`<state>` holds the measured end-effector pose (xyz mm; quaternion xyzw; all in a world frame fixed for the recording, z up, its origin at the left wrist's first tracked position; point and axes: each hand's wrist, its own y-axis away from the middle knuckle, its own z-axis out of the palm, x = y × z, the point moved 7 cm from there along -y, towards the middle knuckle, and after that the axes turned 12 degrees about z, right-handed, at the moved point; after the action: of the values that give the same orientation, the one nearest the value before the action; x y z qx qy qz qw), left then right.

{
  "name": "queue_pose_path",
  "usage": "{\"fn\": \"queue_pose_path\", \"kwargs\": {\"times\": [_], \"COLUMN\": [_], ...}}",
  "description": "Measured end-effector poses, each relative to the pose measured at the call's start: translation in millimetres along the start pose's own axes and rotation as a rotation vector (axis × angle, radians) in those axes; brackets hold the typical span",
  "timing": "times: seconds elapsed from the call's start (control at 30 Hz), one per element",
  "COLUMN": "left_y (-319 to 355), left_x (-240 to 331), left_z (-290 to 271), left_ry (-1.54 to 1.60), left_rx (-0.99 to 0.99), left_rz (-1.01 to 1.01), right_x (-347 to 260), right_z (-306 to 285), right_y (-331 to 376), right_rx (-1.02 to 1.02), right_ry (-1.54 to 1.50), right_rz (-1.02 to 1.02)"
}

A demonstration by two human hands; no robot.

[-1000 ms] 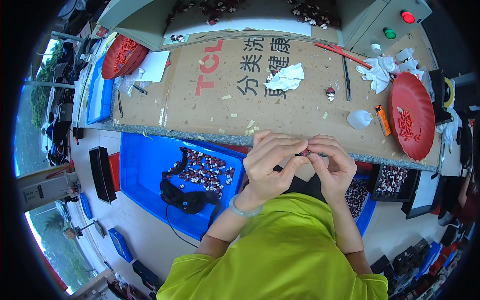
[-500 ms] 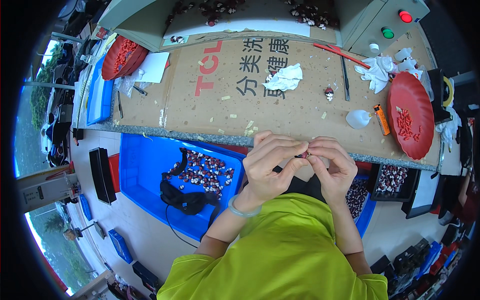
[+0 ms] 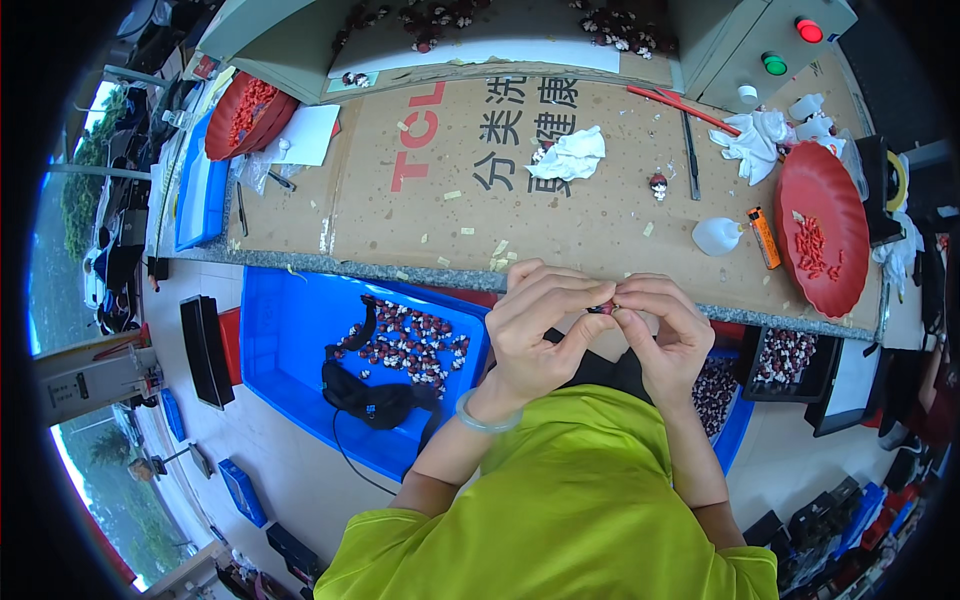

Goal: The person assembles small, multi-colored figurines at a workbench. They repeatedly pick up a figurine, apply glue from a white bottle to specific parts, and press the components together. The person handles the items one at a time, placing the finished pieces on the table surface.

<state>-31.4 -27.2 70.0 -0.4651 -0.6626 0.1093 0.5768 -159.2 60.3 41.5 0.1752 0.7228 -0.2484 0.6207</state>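
Observation:
Just off the bench's front edge, my left hand (image 3: pixel 540 325) and my right hand (image 3: pixel 665 335) meet fingertip to fingertip. Both pinch a small dark-red piece (image 3: pixel 604 308), mostly covered by the fingers; its full shape cannot be made out. Farther back on the cardboard stands a tiny figurine (image 3: pixel 658 187) with a dark-red top and white lower part. A crumpled white tissue (image 3: pixel 572 155) lies to its left. To the right of the hands are a white plastic bottle (image 3: pixel 717 237), an orange tube (image 3: pixel 763 238) and a red scalloped dish (image 3: pixel 850 235) holding small red parts.
A blue bin (image 3: pixel 275 375) with many dark-red and white pieces and a black strapped item sits below the bench at left. A stacked red bowl (image 3: pixel 285 125) stands at the back left. A grey-green cabinet (image 3: pixel 740 60) with buttons borders the back. Black tray (image 3: pixel 815 375) lies lower right.
The fingertips have shifted very slightly around the small piece, showing a little more of its dark-red surface. Both hands stay in the same place, and the bench items look unmoved.

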Motion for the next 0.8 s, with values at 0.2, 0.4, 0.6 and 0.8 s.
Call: {"fn": "queue_pose_path", "kwargs": {"times": [0.2,0.4,0.6,0.8], "left_y": [0.7,-3.2,8.5,24.5], "left_x": [1.2,-0.9,-13.7,-31.3], "left_z": [-0.9,2.9,10.8,23.9], "left_ry": [-0.005,0.007,0.262,0.746], "left_rx": [0.003,-0.057,-0.008,0.057], "left_rz": [0.017,0.016,-0.242,-0.566], "right_x": [-1.2,1.1,2.1,5.5], "right_z": [0.7,-1.8,-4.1,-1.1], "right_y": [-0.1,-1.0,2.6,7.1], "right_rx": [-0.009,0.002,0.045,0.045], "right_ry": [0.0,-0.025,-0.08,-0.09], "right_rz": [0.003,-0.014,-0.028,-0.045]}}
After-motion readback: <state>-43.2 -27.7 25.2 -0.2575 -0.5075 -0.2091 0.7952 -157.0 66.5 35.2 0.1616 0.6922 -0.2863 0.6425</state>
